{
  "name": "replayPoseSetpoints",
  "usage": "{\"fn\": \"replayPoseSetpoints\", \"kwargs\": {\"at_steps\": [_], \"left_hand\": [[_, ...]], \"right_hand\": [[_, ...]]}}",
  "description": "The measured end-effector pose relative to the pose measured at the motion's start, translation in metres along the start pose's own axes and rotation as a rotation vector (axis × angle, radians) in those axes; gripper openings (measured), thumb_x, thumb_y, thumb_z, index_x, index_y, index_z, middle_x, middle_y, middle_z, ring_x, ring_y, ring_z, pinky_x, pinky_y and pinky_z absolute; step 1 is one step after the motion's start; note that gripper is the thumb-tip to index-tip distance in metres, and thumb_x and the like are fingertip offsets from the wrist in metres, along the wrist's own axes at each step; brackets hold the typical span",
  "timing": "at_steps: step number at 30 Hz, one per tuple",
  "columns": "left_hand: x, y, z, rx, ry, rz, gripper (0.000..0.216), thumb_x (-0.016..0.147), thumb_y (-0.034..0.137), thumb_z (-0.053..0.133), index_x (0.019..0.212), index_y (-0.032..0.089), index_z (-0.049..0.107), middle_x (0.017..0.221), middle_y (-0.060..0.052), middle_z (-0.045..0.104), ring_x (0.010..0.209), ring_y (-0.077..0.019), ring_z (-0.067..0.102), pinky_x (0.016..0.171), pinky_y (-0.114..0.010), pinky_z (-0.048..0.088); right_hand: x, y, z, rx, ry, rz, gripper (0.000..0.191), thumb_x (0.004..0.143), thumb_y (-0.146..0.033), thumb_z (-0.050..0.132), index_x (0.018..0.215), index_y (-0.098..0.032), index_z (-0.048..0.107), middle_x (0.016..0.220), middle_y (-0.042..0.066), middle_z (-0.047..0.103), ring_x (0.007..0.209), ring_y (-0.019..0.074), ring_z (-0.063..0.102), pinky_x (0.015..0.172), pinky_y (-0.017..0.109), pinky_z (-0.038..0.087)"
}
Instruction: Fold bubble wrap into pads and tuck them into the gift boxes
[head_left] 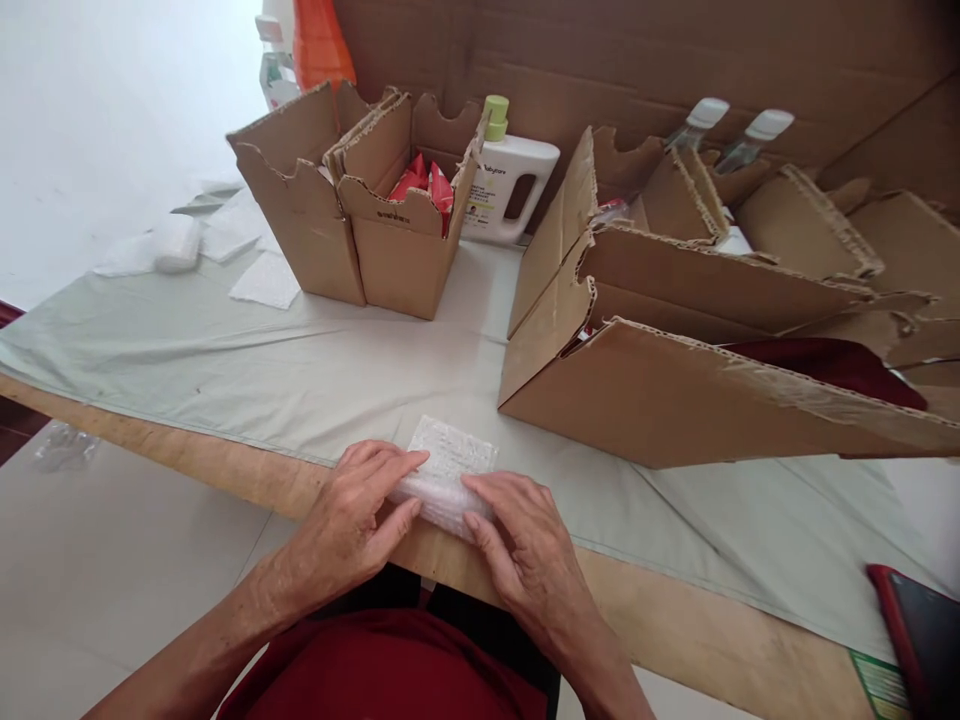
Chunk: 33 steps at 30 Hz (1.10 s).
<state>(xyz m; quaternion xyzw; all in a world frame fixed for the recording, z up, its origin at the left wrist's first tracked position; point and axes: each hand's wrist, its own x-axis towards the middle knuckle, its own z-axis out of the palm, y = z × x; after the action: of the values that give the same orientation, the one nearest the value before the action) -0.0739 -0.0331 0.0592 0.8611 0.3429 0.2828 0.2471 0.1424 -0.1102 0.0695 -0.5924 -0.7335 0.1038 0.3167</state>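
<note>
A sheet of bubble wrap point(452, 447) lies at the table's front edge, its near part rolled into a small bundle. Whatever the roll may contain is hidden. My left hand point(367, 505) grips the left end of the roll, fingers over the top and thumb on the near side. At the right end, my right hand point(517, 530) holds it the same way, with thumb and fingers curved around the wrap. The far part of the sheet lies flat on the cloth beyond both hands.
Cardboard boxes point(397, 260) with red packets stand behind, left of a white detergent bottle point(510, 180). A larger cardboard organizer point(675, 390) fills the right side. Several bubble wrap pieces point(266, 280) lie at left. A red-cased phone point(919, 625) is at the right edge.
</note>
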Motion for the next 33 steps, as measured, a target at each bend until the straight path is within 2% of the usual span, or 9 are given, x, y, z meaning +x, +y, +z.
{"fn": "replayPoseSetpoints", "kwargs": {"at_steps": [3, 6, 10, 13, 17, 20, 25, 29, 33], "left_hand": [[0.009, -0.005, 0.009, 0.148, 0.039, -0.061, 0.031, 0.099, 0.019, 0.055, 0.129, 0.016, 0.06, 0.107, -0.011, 0.071, 0.098, -0.0282, 0.063, 0.087, -0.049, 0.055], [0.013, -0.005, 0.012, 0.218, 0.155, -0.111, 0.031, 0.098, 0.026, 0.057, 0.127, 0.017, 0.062, 0.112, -0.014, 0.069, 0.104, -0.0305, 0.064, 0.089, -0.051, 0.056], [-0.002, 0.007, 0.002, -0.071, 0.254, -0.306, 0.03, 0.098, 0.03, 0.059, 0.126, 0.02, 0.064, 0.109, -0.01, 0.07, 0.099, -0.024, 0.07, 0.085, -0.04, 0.061], [-0.015, 0.021, 0.0, -0.439, 0.128, -0.479, 0.029, 0.097, 0.03, 0.059, 0.124, 0.022, 0.066, 0.112, -0.008, 0.076, 0.103, -0.0228, 0.074, 0.088, -0.036, 0.064], [-0.013, 0.039, 0.011, -0.742, -0.031, -0.519, 0.031, 0.098, 0.03, 0.058, 0.126, 0.022, 0.067, 0.117, -0.008, 0.077, 0.103, -0.0226, 0.075, 0.092, -0.037, 0.064], [-0.006, 0.048, 0.018, -0.619, 0.005, -0.417, 0.027, 0.098, 0.026, 0.056, 0.122, 0.025, 0.069, 0.108, -0.006, 0.078, 0.097, -0.0224, 0.075, 0.085, -0.035, 0.065], [-0.003, 0.055, 0.031, -0.222, -0.058, 0.062, 0.061, 0.086, 0.007, 0.051, 0.142, 0.03, 0.053, 0.108, -0.008, 0.077, 0.092, -0.0244, 0.075, 0.079, -0.037, 0.064], [0.003, 0.06, 0.034, -0.14, -0.099, 0.137, 0.085, 0.082, 0.007, 0.052, 0.16, 0.028, 0.023, 0.113, -0.009, 0.076, 0.096, -0.0234, 0.076, 0.083, -0.035, 0.066], [0.05, 0.074, 0.006, -0.027, -0.06, 0.246, 0.077, 0.09, 0.023, 0.064, 0.159, 0.027, 0.03, 0.148, -0.015, 0.057, 0.135, -0.0306, 0.059, 0.108, -0.046, 0.057]], "right_hand": [[-0.004, -0.004, 0.004, -0.145, 0.103, -0.037, 0.024, 0.101, -0.021, 0.055, 0.124, -0.02, 0.063, 0.121, 0.013, 0.07, 0.11, 0.0272, 0.064, 0.092, 0.044, 0.05], [0.0, -0.001, 0.011, -0.217, 0.007, -0.079, 0.026, 0.098, -0.019, 0.058, 0.123, -0.02, 0.065, 0.122, 0.013, 0.072, 0.111, 0.0296, 0.064, 0.091, 0.046, 0.049], [0.011, 0.008, 0.017, -0.103, 0.12, 0.014, 0.023, 0.099, -0.017, 0.056, 0.118, -0.021, 0.067, 0.106, 0.009, 0.077, 0.096, 0.0252, 0.069, 0.084, 0.042, 0.053], [0.008, 0.003, 0.018, 0.16, 0.195, 0.21, 0.019, 0.098, -0.023, 0.06, 0.116, -0.024, 0.068, 0.1, 0.005, 0.077, 0.089, 0.0216, 0.071, 0.078, 0.034, 0.057], [-0.012, -0.014, 0.018, 0.464, 0.106, 0.309, 0.018, 0.099, -0.025, 0.058, 0.113, -0.025, 0.069, 0.099, 0.003, 0.076, 0.087, 0.0176, 0.073, 0.076, 0.027, 0.059], [-0.031, -0.015, 0.007, 0.377, 0.131, 0.267, 0.024, 0.098, -0.028, 0.06, 0.12, -0.025, 0.069, 0.118, 0.007, 0.074, 0.107, 0.0215, 0.072, 0.091, 0.032, 0.06], [-0.052, -0.006, -0.034, 0.291, -0.009, 0.197, 0.068, 0.09, -0.035, 0.072, 0.153, -0.027, 0.046, 0.141, 0.012, 0.065, 0.118, 0.0255, 0.07, 0.096, 0.035, 0.061], [-0.055, 0.004, -0.056, 0.321, 0.032, 0.138, 0.036, 0.094, -0.019, 0.064, 0.128, -0.03, 0.063, 0.11, 0.003, 0.077, 0.097, 0.0182, 0.075, 0.082, 0.026, 0.062], [-0.053, 0.021, -0.083, 0.231, 0.041, 0.158, 0.016, 0.093, -0.023, 0.068, 0.108, -0.027, 0.07, 0.084, -0.001, 0.076, 0.073, 0.0161, 0.074, 0.065, 0.022, 0.06]]}}
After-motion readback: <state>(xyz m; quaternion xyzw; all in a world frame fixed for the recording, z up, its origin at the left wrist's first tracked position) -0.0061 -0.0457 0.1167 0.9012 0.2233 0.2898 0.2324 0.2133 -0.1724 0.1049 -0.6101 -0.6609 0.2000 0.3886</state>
